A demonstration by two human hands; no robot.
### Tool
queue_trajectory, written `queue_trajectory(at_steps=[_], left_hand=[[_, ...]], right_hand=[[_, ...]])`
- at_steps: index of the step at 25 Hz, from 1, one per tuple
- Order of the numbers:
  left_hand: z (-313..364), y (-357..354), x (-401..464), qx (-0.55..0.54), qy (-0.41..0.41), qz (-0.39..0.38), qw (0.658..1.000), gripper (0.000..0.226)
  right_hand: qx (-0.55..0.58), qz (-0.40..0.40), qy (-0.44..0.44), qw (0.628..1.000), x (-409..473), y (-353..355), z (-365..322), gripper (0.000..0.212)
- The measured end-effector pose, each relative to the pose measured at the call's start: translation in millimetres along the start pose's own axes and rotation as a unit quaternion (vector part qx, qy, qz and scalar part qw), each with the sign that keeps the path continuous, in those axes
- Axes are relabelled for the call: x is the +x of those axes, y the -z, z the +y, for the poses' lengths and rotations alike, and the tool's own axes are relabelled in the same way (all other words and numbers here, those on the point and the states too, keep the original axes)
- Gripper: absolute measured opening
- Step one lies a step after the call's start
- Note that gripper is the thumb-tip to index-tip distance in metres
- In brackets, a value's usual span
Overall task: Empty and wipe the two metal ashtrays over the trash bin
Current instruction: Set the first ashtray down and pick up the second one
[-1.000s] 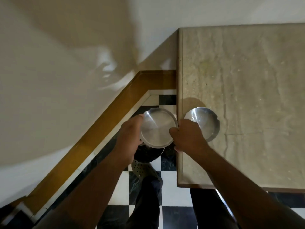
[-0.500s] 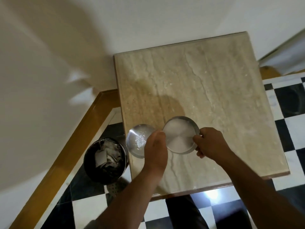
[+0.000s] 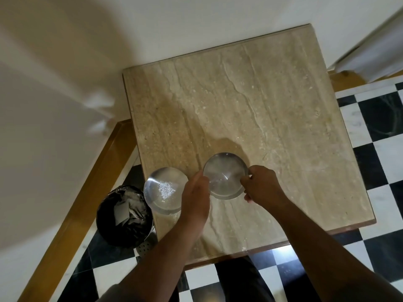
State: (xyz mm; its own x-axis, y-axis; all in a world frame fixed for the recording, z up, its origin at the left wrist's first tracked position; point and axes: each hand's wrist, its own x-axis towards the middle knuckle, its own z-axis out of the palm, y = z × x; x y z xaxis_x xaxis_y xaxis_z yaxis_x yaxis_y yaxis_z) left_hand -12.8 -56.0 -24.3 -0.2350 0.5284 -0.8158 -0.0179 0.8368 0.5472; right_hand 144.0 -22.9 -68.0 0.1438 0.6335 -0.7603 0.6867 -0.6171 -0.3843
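Note:
Two round metal ashtrays are over the marble table (image 3: 272, 118). The right ashtray (image 3: 225, 174) looks bare inside; my left hand (image 3: 196, 197) grips its left rim and my right hand (image 3: 260, 185) grips its right rim. The left ashtray (image 3: 163, 188) rests at the table's left edge with a patch of white specks in its bowl, just left of my left hand and untouched. The trash bin (image 3: 124, 216), lined with a black bag and holding crumpled paper, stands on the floor just left of that ashtray.
A white wall and a yellow-brown skirting (image 3: 87, 192) run along the left. Black-and-white checkered floor (image 3: 381, 162) surrounds the table. My dark trouser legs (image 3: 237, 280) stand at the table's near edge.
I carried the held ashtray from above the bin to the right, over the table past the other ashtray. The view swung right, and the bin has come into view.

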Motion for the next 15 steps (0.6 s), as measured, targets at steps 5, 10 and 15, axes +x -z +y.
queue_trajectory(at_steps=[5,10,15], left_hand=[[-1,8,-2,0.040,-0.047,0.038,0.997,0.024],[5,51,1,0.068,-0.126,0.135,0.980,0.028],[-6,90,18,0.089,-0.112,0.197,0.970,0.038]], right_hand=[[0.016,0.035,-0.027,0.999,-8,0,-2,0.033],[0.083,0.086,-0.005,0.993,-48,-3,-31,0.032],[0.080,0.033,0.042,0.995,-69,-60,-62,0.018]])
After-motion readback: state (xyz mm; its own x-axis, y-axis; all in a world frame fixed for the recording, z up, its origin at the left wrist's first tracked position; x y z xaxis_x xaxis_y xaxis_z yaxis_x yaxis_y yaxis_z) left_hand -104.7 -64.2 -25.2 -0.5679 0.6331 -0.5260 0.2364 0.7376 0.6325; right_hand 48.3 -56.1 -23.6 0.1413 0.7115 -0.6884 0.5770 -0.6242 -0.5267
